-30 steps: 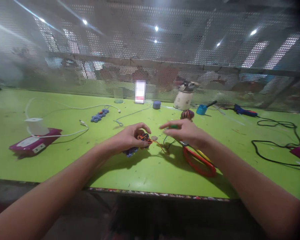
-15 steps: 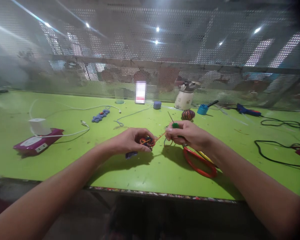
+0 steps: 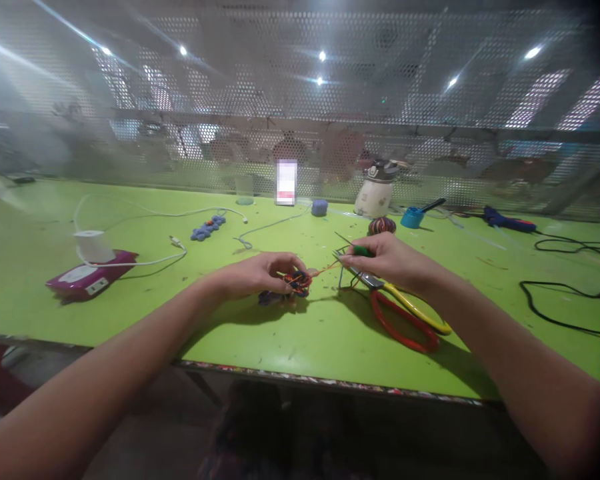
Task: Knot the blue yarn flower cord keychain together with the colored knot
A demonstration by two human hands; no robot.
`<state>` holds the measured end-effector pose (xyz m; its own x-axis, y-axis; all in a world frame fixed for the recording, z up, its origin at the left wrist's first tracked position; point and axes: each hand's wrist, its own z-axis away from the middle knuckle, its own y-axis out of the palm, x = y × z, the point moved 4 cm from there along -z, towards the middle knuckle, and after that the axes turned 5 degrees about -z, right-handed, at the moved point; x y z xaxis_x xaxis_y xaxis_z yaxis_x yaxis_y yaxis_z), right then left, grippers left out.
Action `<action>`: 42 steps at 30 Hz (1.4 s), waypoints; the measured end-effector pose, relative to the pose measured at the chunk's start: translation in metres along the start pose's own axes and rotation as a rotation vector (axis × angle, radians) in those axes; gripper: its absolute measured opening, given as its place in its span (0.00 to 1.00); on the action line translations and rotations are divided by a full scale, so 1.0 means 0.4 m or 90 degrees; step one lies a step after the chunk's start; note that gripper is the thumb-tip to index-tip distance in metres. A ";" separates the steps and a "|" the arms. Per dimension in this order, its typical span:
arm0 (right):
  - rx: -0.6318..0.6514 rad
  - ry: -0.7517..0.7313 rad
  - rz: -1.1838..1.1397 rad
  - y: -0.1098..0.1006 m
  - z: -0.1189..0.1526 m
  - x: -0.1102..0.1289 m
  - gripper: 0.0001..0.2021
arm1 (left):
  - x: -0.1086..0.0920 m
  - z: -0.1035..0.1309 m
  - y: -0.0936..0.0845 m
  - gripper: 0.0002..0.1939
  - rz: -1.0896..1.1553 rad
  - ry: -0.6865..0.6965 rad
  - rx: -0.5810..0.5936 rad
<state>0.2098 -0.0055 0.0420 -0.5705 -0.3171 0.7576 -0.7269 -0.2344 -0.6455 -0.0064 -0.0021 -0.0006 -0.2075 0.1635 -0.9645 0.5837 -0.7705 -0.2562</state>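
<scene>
Head view: nearest me, the scissors [image 3: 377,287] lie on the green table [image 3: 260,357] below my right wrist. My left hand [image 3: 253,277] pinches the dark, orange-flecked yarn piece [image 3: 300,285] just above the tabletop. A second ago my right hand [image 3: 387,259] had its fingertips spread; now they close around the green-handled tool [image 3: 363,251], and the orange strand [image 3: 325,270] runs nearly straight between my hands, which I judge gives me better control of it. Beyond sits the striped yarn ball [image 3: 381,226].

We see right hand [image 3: 391,259], fingers spread one second ago, now gathered around green-handled hook [image 3: 363,251]; orange strand [image 3: 325,269], slack before, runs straight toward left hand [image 3: 253,275]; scissors blades [image 3: 366,275] more exposed.
</scene>
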 end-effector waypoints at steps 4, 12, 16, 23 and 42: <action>-0.019 -0.019 0.097 -0.027 -0.001 -0.002 0.16 | 0.016 -0.005 -0.016 0.11 -0.008 -0.009 -0.030; -0.059 0.027 0.054 -0.058 -0.006 -0.020 0.18 | 0.016 -0.009 -0.032 0.12 -0.014 -0.008 -0.064; -0.038 0.043 -0.009 -0.049 -0.003 -0.022 0.17 | 0.015 -0.008 -0.032 0.23 -0.046 -0.013 -0.065; -0.085 0.021 0.022 -0.054 -0.006 -0.020 0.14 | 0.029 -0.019 -0.045 0.25 -0.159 -0.016 -0.122; -0.035 0.004 0.073 -0.025 -0.010 -0.013 0.16 | 0.043 -0.035 -0.070 0.17 -0.192 -0.010 -0.304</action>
<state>0.2188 0.0023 0.0449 -0.6535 -0.3340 0.6792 -0.6759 -0.1465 -0.7223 -0.0155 0.0310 -0.0108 -0.4302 0.3214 -0.8436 0.7864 -0.3255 -0.5250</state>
